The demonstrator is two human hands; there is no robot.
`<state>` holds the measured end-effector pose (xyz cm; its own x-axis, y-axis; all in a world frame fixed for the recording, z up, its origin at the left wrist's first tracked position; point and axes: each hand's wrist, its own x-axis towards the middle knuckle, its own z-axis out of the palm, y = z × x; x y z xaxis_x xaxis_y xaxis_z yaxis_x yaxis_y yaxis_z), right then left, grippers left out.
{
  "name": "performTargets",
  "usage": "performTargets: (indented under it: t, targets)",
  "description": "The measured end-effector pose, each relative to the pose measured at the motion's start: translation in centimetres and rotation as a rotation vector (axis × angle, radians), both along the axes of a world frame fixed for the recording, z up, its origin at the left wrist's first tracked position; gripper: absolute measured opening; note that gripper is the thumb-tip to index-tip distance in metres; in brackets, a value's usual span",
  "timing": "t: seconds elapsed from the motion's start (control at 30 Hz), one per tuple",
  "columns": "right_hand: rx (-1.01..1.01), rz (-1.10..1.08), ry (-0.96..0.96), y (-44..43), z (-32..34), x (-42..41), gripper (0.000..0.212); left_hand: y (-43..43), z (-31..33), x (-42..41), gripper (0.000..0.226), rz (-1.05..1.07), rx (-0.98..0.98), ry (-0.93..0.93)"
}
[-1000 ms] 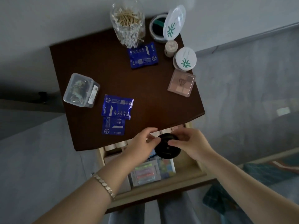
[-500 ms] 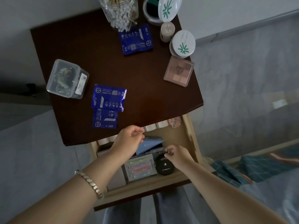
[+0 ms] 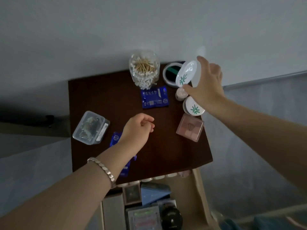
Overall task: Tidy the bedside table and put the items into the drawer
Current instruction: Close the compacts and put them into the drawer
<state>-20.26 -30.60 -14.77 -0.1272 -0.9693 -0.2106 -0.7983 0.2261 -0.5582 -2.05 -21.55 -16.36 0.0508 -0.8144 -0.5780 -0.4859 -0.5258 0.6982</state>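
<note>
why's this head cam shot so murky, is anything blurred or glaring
Head view: dim, flat light throughout, the dark tabletop swallowing detail; right hand slightly softened by motion blur; a small glare patch on the raised white compact lid; the open drawer at the bottom edge soft and shadowed.

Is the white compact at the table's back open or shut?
Open: the compact has its lid raised, baring a dark inside; the right hand is at the lid.

Dim, cool, flat light, soft shadows, slight motion blur, wide-angle bending at edges
</note>
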Motion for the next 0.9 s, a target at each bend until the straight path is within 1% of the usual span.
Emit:
performTargets:
  t: [0.07, 0.1, 0.17, 0.23, 0.3, 0.33, 0.5, 0.57, 0.6, 0.7, 0.8, 0.87, 0.9]
  targets:
    - [0.099, 0.032, 0.058, -2.7, -0.7, 0.3, 0.101, -1.0, 0.1, 0.1, 0.022, 0.016, -0.005, 0.001]
    - [0.154, 0.044, 0.086, -3.7, -1.3, 0.6, 0.108, -1.3, -0.1, 0.3, 0.023, 0.033, -0.006, 0.004]
    - [0.234, 0.048, 0.14, -5.0, -2.7, 1.1, 0.113, -1.7, -0.4, 0.3, 0.023, 0.075, -0.009, 0.018]
    - [0.234, 0.012, 0.083, -5.8, -4.0, 1.3, 0.106, -2.0, -0.8, 0.2, 0.024, 0.11, -0.01, 0.034]
    - [0.162, -0.041, -0.057, -5.9, -4.4, 1.2, 0.09, -2.1, -1.0, 0.0, 0.025, 0.125, -0.009, 0.045]
    - [0.131, -0.056, -0.091, -5.8, -4.5, 1.0, 0.084, -2.1, -1.2, -0.1, 0.025, 0.131, -0.01, 0.054]
    - [0.014, -0.02, -0.052, -4.3, -4.5, -0.4, 0.06, -1.9, -1.3, -0.8, 0.026, 0.158, 0.036, 0.093]
    - [-0.011, -0.048, -0.052, -3.8, -4.3, -1.1, 0.048, -2.0, -1.2, -1.3, 0.026, 0.19, 0.061, 0.113]
    - [-0.01, -0.068, -0.065, -3.6, -4.2, -1.4, 0.045, -2.0, -1.1, -1.5, 0.026, 0.205, 0.071, 0.12]
    - [0.006, -0.107, -0.115, -2.8, -3.1, -1.6, 0.047, -2.1, -0.8, -2.1, 0.026, 0.231, 0.083, 0.126]
    - [-0.03, -0.188, -0.175, -2.0, -1.3, -1.5, 0.049, -2.5, -0.1, -2.8, 0.023, 0.252, 0.057, 0.139]
    - [-0.048, -0.201, -0.185, -1.3, 0.2, -1.6, 0.052, -3.1, 0.5, -3.1, 0.028, 0.271, 0.015, 0.151]
    - [-0.05, -0.199, -0.185, -0.7, 1.3, -1.8, 0.053, -3.4, 0.9, -3.3, 0.035, 0.28, -0.007, 0.167]
